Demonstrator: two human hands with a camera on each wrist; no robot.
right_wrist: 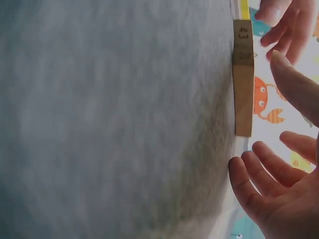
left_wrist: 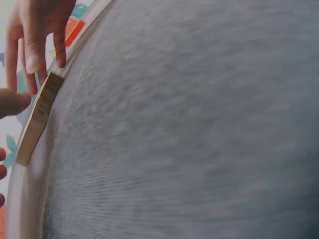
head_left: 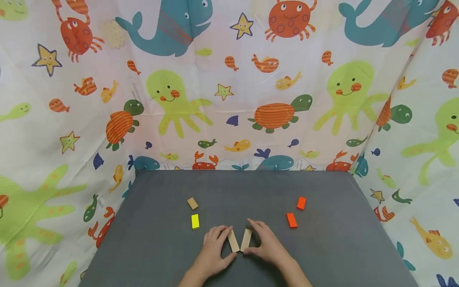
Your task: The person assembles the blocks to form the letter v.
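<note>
Two plain wooden blocks (head_left: 233, 240) stand in a V near the front of the grey table, their near ends meeting. My left hand (head_left: 214, 251) is around the left block, index fingertip right at its far end and thumb by its near end. On the other side, the right wooden block (head_left: 246, 239) lies between the spread thumb and fingers of my right hand (head_left: 267, 243). Dark printed numbers mark the blocks' near faces in both wrist views. The right wrist view shows relaxed fingers (right_wrist: 244, 179) a little apart from the wooden block (right_wrist: 243, 94).
To the left lie a small wooden block (head_left: 192, 203) and a yellow block (head_left: 195, 221). Two orange-red blocks, one farther back (head_left: 301, 203) and one nearer (head_left: 292, 220), lie at the right. A curtain (head_left: 222, 151) printed with sea animals hangs behind the grey table (head_left: 157, 239).
</note>
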